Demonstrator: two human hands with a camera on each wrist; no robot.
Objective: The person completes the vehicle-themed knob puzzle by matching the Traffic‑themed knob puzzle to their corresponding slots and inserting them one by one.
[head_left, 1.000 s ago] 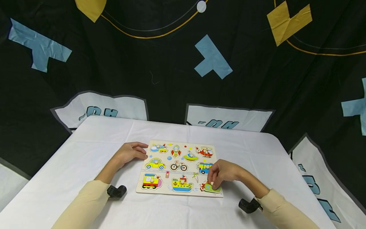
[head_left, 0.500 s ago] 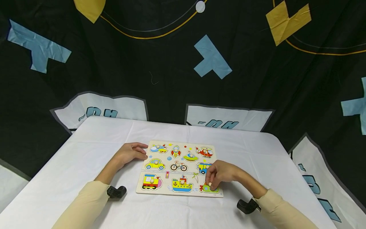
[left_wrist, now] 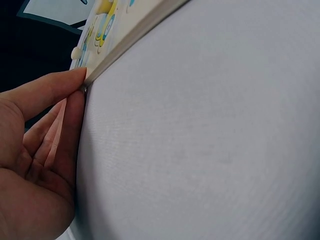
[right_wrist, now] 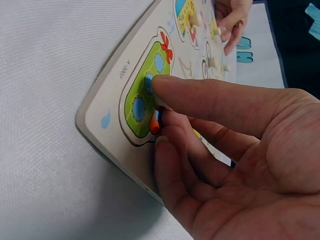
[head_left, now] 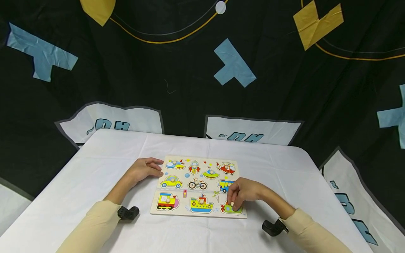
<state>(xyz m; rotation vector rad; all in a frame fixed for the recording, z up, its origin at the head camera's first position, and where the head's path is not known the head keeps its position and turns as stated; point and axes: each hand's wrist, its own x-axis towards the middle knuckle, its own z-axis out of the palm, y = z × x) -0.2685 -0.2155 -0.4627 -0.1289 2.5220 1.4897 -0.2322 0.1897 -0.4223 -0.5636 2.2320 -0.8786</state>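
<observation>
A wooden peg puzzle board [head_left: 209, 190] with vehicle pictures lies on the white table. At its near right corner, my right hand [head_left: 245, 192] pinches the small knob of the green submarine piece [head_left: 236, 209] between thumb and fingers. In the right wrist view the submarine piece [right_wrist: 134, 117] lies within its outline, the fingers covering its knob and part of its top. My left hand [head_left: 143, 168] touches the board's left edge near the far corner, its fingers fairly straight. Close up in the left wrist view, the thumb and a finger of the left hand [left_wrist: 42, 145] meet that edge.
Other knobbed pieces sit in the board, among them a boat [head_left: 201, 205], a train [head_left: 167, 201], a bus [head_left: 223, 185] and a helicopter [head_left: 227, 168]. White cloth covers the table [head_left: 177, 235]. A black backdrop [head_left: 190, 77] hangs behind it.
My right hand has shifted slightly left with the submarine piece, which earlier sat askew and now lies within its outline. The left hand stays at the board's edge.
</observation>
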